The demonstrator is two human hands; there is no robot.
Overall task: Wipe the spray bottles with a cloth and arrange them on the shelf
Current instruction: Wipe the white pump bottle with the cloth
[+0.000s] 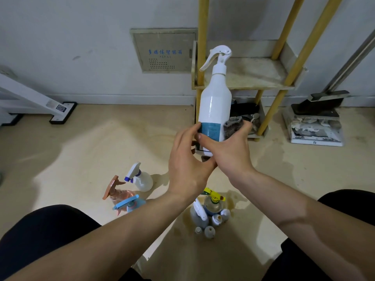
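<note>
Left hand (188,161): fingers curled round the base of the white spray bottle (215,102), which I see held upright in mid-air, its trigger lever pointing left. Right hand (230,151): thumb laid across the bottle's blue label, fingers wrapped round a grey-brown cloth (233,126) and pressing it to the bottle's right side. Behind the bottle, a yellow-posted shelf (255,76) stands against the wall; its upper board is stained, and its lower tier holds dark items I cannot make out. On the floor below the hands, left group: a clear bottle (142,179) with a white and blue trigger, an orange-trigger bottle (114,190) and a blue-trigger bottle (129,203), close together. Right group, under the wrists: a yellow-trigger bottle (213,205) amid a cluster of small capped bottles (210,232). Far right, a dustpan (316,128) with a brush rests by the wall; a grey wall panel (164,50) sits just left of the shelf.
</note>
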